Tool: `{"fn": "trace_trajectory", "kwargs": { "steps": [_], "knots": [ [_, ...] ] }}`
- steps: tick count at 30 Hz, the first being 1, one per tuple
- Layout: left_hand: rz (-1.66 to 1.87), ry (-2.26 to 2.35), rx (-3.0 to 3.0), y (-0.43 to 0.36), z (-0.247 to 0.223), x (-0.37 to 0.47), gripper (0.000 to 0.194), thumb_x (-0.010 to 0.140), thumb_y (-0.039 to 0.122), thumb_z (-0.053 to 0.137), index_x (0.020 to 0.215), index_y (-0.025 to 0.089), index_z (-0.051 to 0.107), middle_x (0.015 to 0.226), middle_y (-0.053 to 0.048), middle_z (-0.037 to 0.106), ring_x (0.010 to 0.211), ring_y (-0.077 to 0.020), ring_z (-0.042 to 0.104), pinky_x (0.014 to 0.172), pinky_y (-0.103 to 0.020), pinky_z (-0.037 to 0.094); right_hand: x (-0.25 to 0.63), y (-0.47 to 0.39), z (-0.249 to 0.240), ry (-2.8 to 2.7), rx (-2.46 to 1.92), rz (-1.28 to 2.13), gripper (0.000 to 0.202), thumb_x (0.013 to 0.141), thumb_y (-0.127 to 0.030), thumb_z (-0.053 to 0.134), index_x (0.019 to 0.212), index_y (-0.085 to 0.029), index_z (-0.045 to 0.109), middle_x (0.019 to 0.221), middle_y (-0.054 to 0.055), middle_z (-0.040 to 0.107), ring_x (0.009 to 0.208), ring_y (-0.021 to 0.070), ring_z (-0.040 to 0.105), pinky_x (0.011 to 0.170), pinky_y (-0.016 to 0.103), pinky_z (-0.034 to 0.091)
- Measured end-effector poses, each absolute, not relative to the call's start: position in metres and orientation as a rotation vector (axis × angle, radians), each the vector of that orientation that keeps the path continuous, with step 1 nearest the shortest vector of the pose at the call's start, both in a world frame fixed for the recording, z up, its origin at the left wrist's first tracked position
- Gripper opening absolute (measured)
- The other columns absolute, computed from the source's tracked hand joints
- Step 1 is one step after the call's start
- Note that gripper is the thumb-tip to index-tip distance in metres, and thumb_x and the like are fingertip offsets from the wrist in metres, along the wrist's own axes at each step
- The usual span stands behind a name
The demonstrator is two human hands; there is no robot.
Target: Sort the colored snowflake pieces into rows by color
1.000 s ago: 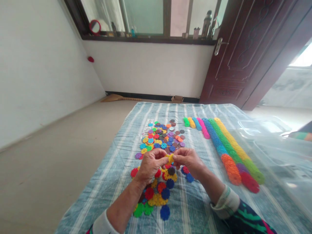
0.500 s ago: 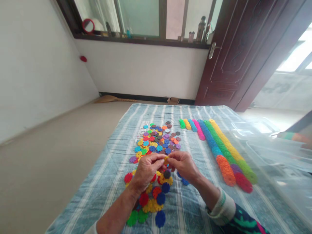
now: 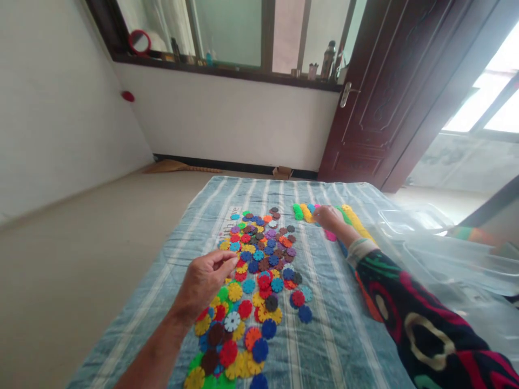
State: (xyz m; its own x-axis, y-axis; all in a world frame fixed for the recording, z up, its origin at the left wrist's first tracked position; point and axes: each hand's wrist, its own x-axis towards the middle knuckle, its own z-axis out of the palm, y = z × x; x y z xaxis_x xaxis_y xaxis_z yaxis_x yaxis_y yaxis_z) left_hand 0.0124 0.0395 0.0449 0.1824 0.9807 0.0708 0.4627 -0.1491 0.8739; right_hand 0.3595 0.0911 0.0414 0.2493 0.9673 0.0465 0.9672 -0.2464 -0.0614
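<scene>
My left hand (image 3: 207, 280) hovers over the left side of a loose pile of colourful notched plastic discs (image 3: 258, 255). Its thumb and forefinger are drawn together; whatever lies between them, if anything, is too small to tell. My right hand (image 3: 330, 219) is stretched forward to the short overlapping rows of discs, beside the yellow row (image 3: 306, 213) and the green row (image 3: 298, 212). Its fingers are closed, and what they hold is hidden. The hand and sleeve cover much of the blue, pink and longer rows. A long yellow row (image 3: 359, 222) shows behind the wrist.
A striped cloth (image 3: 162, 302) covers the surface under the discs. Clear plastic containers (image 3: 450, 254) stand along the right side. Beyond the far edge are a broom (image 3: 174, 166) and a small cardboard box (image 3: 283, 172) on the floor, and a brown door (image 3: 377, 97).
My hands have parted from a shared hold on a small yellow disc above the pile. The right went forward and right to the short rows; the left drew back leftward, uncovering more discs.
</scene>
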Motion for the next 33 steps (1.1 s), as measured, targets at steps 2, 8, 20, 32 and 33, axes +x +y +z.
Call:
{"fn": "trace_trajectory", "kwargs": {
  "steps": [2, 8, 20, 32, 33],
  "knots": [
    [0.854, 1.397, 1.800, 0.045, 0.045, 0.005, 0.032, 0.070, 0.043, 0.059, 0.085, 0.017, 0.071, 0.071, 0.000, 0.069, 0.064, -0.0159, 0.061, 0.060, -0.024, 0.048, 0.363, 0.098, 0.039, -1.906, -2.445, 0.009, 0.026, 0.086, -0.027, 0.053, 0.100, -0.021, 0.073, 0.101, 0.010, 0.072, 0.095, 0.0214, 0.065, 0.072, 0.024, 0.043],
    [0.523, 1.406, 2.066, 0.052, 0.047, -0.009, 0.029, 0.073, 0.041, 0.052, 0.074, 0.017, 0.069, 0.066, 0.000, 0.065, 0.063, -0.0153, 0.058, 0.059, -0.024, 0.043, 0.362, 0.109, 0.028, -1.982, -2.487, 0.019, 0.027, 0.086, -0.025, 0.050, 0.097, -0.017, 0.074, 0.099, 0.014, 0.071, 0.094, 0.0242, 0.066, 0.070, 0.026, 0.045],
    [-0.096, 1.370, 2.347, 0.045, 0.049, -0.013, 0.010, 0.067, 0.022, 0.053, 0.064, 0.018, 0.061, 0.063, 0.001, 0.059, 0.059, -0.0127, 0.053, 0.055, -0.022, 0.033, 0.332, 0.087, 0.021, -2.082, -2.433, -0.094, 0.034, 0.092, -0.029, 0.041, 0.108, -0.018, 0.069, 0.098, 0.015, 0.070, 0.092, 0.0260, 0.065, 0.071, 0.030, 0.044],
    [-0.138, 1.497, 2.384, 0.042, 0.039, -0.006, 0.003, 0.063, 0.021, 0.061, 0.065, 0.020, 0.059, 0.067, 0.001, 0.060, 0.067, -0.0150, 0.055, 0.055, -0.023, 0.032, 0.197, 0.009, 0.013, -2.513, -1.582, 0.089, 0.028, 0.092, -0.029, 0.045, 0.078, -0.020, 0.067, 0.066, 0.004, 0.066, 0.063, 0.0134, 0.058, 0.057, 0.025, 0.028],
    [-0.121, 1.492, 2.383, 0.042, 0.038, -0.006, 0.004, 0.063, 0.020, 0.061, 0.066, 0.020, 0.058, 0.067, 0.001, 0.059, 0.067, -0.0152, 0.055, 0.055, -0.023, 0.033, 0.188, 0.006, 0.013, -2.539, -1.560, 0.088, 0.026, 0.092, -0.030, 0.046, 0.079, -0.020, 0.067, 0.067, 0.004, 0.066, 0.064, 0.0138, 0.059, 0.057, 0.025, 0.028]
  ]
}}
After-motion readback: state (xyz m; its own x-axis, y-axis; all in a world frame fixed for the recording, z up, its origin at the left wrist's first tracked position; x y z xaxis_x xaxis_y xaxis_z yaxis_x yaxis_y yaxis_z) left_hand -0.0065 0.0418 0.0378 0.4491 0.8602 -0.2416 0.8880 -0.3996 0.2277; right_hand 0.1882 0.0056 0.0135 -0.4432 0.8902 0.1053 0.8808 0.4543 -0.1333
